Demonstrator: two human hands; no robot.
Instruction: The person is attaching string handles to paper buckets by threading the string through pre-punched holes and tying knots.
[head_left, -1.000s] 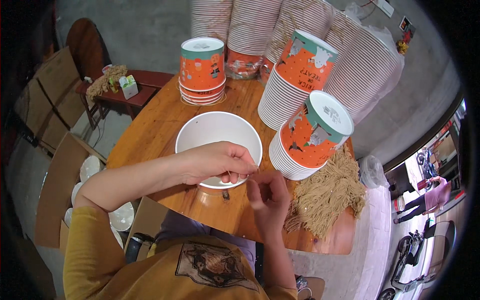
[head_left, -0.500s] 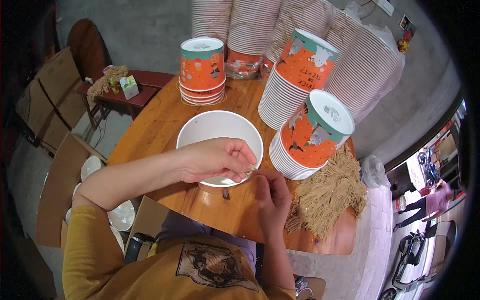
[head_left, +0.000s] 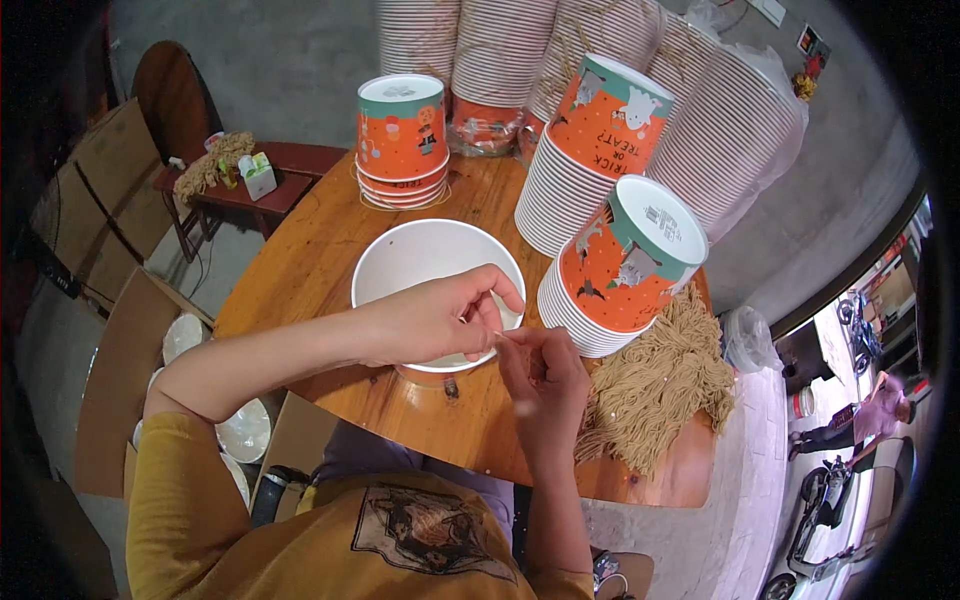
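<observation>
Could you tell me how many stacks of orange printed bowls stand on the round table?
3: one stack at the far edge, one right of it, one beside the white bowl.

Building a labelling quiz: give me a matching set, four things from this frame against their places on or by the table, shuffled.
Things:
1. white paper bowl
2. pile of tan fibre strands
3. short stack of orange printed bowls
4. small dark side table

Places:
A. far side of the round table
B. right edge of the table
C. beyond the table, at left
D. under the left hand

Pairs: 1-D, 2-B, 3-A, 4-C
</observation>
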